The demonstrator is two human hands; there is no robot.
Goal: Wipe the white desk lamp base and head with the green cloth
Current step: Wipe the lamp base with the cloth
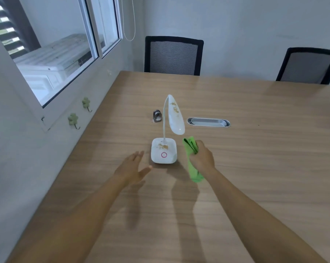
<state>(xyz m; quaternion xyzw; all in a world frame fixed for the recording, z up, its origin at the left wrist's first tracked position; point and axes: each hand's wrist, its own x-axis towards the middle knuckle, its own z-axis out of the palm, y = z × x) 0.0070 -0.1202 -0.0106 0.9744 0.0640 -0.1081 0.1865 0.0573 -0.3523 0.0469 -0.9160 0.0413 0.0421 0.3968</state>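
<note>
The white desk lamp stands on the wooden table. Its square base [164, 151] has a pink ring button and brown crumbs near the neck. The long oval head [176, 116] leans over on a thin curved neck and also carries brown specks. My right hand [203, 158] is closed around the green cloth [191, 160], just right of the base; the cloth's loose end hangs down toward the table. My left hand [132, 168] hovers open, fingers spread, just left of the base and not touching it.
A small grey metal object [157, 116] sits behind the lamp. An oval cable grommet [208, 122] is set into the table [255, 168] to the right. Two black mesh chairs [172, 56] [308, 66] stand at the far edge. A wall with a window runs along the left.
</note>
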